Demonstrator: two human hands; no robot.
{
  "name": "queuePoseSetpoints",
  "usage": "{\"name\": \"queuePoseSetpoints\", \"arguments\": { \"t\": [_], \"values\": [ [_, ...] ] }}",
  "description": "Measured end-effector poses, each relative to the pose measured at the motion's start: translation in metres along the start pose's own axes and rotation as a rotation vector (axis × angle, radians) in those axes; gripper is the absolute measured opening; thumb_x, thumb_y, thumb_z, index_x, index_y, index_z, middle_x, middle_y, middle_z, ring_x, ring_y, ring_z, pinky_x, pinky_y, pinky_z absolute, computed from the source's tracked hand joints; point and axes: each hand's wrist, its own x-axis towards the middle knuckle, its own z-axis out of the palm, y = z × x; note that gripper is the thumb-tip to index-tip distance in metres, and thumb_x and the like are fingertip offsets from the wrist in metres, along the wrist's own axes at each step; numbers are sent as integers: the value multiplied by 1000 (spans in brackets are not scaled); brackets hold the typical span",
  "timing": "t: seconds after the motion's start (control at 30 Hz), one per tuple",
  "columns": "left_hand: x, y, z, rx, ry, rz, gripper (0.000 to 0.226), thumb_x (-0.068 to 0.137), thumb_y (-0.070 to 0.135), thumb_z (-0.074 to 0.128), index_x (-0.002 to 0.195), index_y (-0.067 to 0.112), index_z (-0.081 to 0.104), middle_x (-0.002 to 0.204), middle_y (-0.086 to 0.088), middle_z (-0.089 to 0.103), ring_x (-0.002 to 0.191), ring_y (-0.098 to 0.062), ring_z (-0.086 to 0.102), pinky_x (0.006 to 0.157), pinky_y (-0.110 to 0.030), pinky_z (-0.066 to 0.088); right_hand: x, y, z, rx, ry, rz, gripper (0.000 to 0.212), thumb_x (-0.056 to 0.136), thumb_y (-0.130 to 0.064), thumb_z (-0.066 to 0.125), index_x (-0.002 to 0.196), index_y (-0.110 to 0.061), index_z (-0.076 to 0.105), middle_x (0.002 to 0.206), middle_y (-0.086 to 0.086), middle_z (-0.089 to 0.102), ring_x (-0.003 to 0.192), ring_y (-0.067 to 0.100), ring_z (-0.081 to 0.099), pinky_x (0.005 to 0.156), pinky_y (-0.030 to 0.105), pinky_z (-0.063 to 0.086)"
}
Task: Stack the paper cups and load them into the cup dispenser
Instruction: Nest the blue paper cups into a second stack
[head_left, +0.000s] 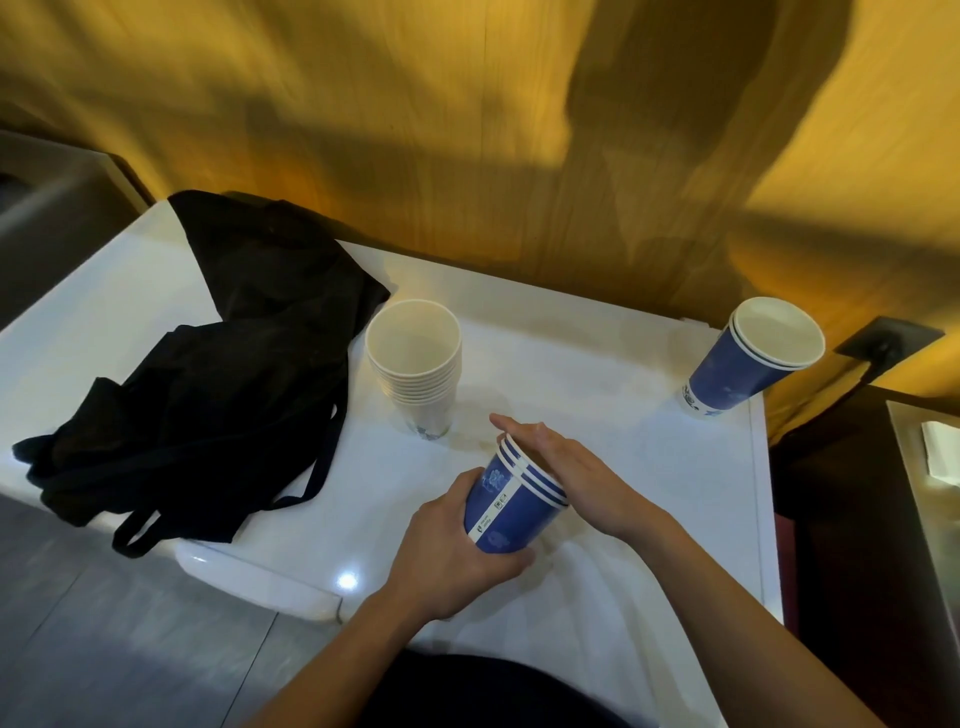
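A short stack of blue paper cups (511, 512) is held above the white table (623, 467), tilted to the right. My left hand (452, 551) grips the stack around its lower body. Flat across the stack's open rims lies my right hand (566, 467), fingers stretched out. A taller stack of white cups (415, 369) stands upright behind, at the table's middle. Two nested blue cups (753, 358) stand at the far right corner. No cup dispenser is in view.
A black cloth bag (218, 374) with straps lies over the table's left half. A wooden wall (467, 130) rises behind the table. A dark socket plate with a cable (883, 340) sits on the wall at right. The grey floor (104, 623) shows at lower left.
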Motion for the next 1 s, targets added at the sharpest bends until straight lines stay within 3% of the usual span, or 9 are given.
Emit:
{"name": "queuePoseSetpoints", "arguments": {
  "t": [0.1,0.17,0.3,0.4,0.57,0.67,0.8,0.9,1.0],
  "values": [
    [1,0,-3,-12,-21,7,84,62,53,88,132,36,45,116,17,65,93,-8,69,77,-20,61,-3,4,-13,-97,5,-19,51,90,-70,13,138,-63,29,140,-23,44,125,2,47,103,26,39],
    [2,0,-4,-37,-13,-3,80,63,49,89,129,35,48,110,18,68,87,-8,70,69,-16,59,-9,3,-30,-180,93,-60,58,90,-72,19,143,-54,30,140,-22,46,125,-2,46,108,29,39],
    [4,1,-3,-42,-16,-3,75,62,48,88,125,35,50,101,14,70,77,-8,70,62,-16,56,-31,-11,-75,-317,377,-145,54,89,-54,50,141,-37,45,138,-18,52,118,-2,52,95,16,42],
    [6,2,-1,-4,-38,0,77,62,53,86,127,36,48,103,15,69,76,-9,70,62,-15,55,-47,-25,-110,-454,644,-211,50,87,-46,58,133,-28,55,132,-16,52,118,0,46,90,11,33],
    [11,3,1,42,-74,-16,82,62,59,83,131,36,44,108,17,67,80,-10,70,70,-19,60,-51,-39,-166,-579,924,-48,43,93,-35,59,135,-26,52,148,-1,46,137,18,38,104,38,34],
    [13,3,1,37,-80,-25,80,61,59,83,128,36,47,103,14,70,71,-11,70,67,-22,61,-37,-33,-191,-658,916,64,54,92,-45,57,141,-25,46,155,2,36,143,25,30,110,47,31],
    [13,4,2,31,-82,-51,79,58,60,83,125,40,46,99,12,71,66,-11,69,58,-18,56,-12,-4,-200,-825,723,271,73,83,-72,45,141,-28,42,153,4,38,138,31,36,107,54,36],
    [13,4,2,41,-76,-48,78,59,60,84,123,41,45,100,16,70,69,-11,70,60,-17,57,-2,22,-197,-1105,709,276,61,80,-62,59,131,-29,44,145,7,44,135,33,36,105,59,35],
    [12,4,3,35,-66,-42,76,58,58,85,122,40,47,100,18,69,74,-11,71,63,-17,58,3,21,-199,-1027,751,284,47,85,-58,53,123,-30,49,140,6,48,132,33,38,98,59,38]
  ]
}}
